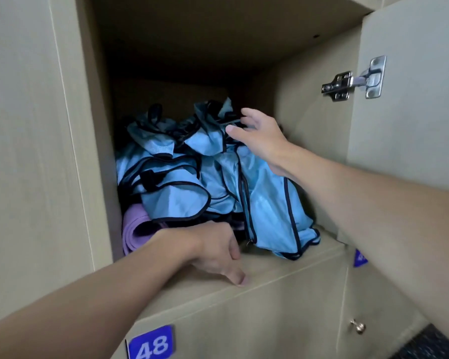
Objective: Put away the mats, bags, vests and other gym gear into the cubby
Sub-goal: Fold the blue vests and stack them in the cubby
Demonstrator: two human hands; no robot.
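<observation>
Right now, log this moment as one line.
left hand: at shelf front, below vests | right hand: open, touching vests | purple mat: beneath vests | door: open

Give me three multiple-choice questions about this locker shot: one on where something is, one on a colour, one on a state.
1. Where is the rolled purple mat? A) under the vests, at the cubby's left B) atop the vests C) outside
2. Vest colour? A) red B) light blue, dark trim C) yellow
3. The cubby door is: A) shut B) removed C) open
Answers: A, its end peeks out beneath the pile; B, seen on every fold; C, it stands swung aside on its hinge.
</observation>
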